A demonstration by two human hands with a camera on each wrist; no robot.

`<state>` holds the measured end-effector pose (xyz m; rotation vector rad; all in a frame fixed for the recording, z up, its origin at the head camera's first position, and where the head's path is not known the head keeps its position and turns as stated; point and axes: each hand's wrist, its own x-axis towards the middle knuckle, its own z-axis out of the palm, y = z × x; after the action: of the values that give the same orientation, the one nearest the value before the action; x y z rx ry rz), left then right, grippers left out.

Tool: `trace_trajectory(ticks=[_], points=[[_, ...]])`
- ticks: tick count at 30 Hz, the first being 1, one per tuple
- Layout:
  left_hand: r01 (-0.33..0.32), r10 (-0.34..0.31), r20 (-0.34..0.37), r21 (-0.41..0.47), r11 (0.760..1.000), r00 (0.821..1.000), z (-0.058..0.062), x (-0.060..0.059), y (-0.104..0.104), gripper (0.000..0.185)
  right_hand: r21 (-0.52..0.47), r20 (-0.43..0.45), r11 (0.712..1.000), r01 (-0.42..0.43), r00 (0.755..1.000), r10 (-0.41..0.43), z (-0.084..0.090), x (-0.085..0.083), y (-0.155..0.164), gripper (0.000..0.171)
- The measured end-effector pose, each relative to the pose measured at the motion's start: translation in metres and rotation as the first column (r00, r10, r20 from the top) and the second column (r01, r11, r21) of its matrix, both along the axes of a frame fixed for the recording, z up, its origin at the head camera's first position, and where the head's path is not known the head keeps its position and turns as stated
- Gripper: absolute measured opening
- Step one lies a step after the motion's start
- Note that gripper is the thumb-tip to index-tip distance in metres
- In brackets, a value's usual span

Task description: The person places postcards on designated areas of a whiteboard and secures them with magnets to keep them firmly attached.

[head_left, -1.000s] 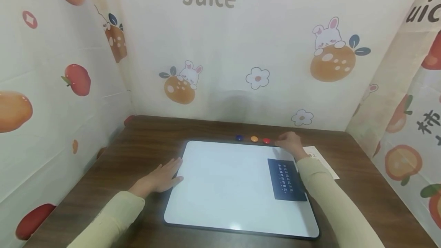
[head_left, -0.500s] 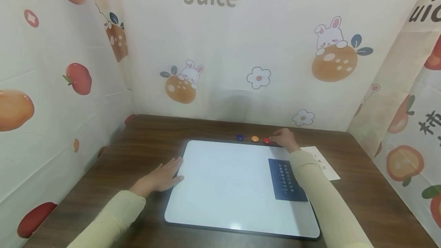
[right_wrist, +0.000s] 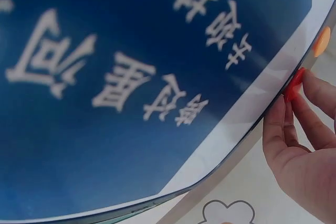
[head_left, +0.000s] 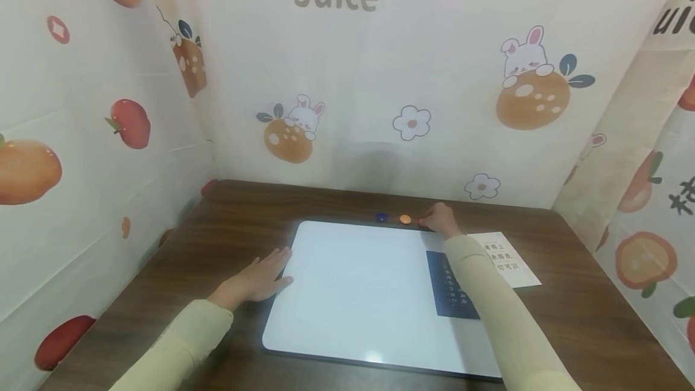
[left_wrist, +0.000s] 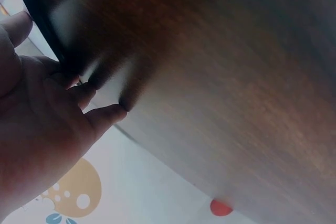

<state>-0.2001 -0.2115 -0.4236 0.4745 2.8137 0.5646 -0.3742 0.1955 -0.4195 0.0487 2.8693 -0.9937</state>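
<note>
A white board (head_left: 347, 294) with a dark rim lies flat on the wooden table. My left hand (head_left: 256, 276) rests at its left edge with the fingers spread and straight; the left wrist view shows the fingertips (left_wrist: 125, 107) down by the rim. Behind the board's far edge, my right hand (head_left: 441, 220) pinches a small red round magnet (right_wrist: 294, 84) between thumb and fingers. Beside it sit an orange magnet (head_left: 405, 219) and a dark blue magnet (head_left: 382, 218). A blue card (head_left: 442, 294) with white characters lies on the board's right part, partly hidden under the right sleeve.
To the right of the board, a white card (head_left: 513, 264) with written characters lies on the brown table (head_left: 575, 318). Fruit-patterned cloth (head_left: 353, 77) hangs behind the table and along both sides.
My right hand has moved left along the far edge to the red magnet and now pinches it. More of the white card shows. The left hand stays at the board's edge.
</note>
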Motion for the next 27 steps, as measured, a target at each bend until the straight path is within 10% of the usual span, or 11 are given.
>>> trace_trajectory(ticks=[27], points=[[0.025,-0.025,0.001,-0.003,1.0,1.0,0.004,0.002,0.002,0.067,-0.218,0.048,0.975,0.036,0.999,-0.026,-0.001,-0.003,0.019,0.028]])
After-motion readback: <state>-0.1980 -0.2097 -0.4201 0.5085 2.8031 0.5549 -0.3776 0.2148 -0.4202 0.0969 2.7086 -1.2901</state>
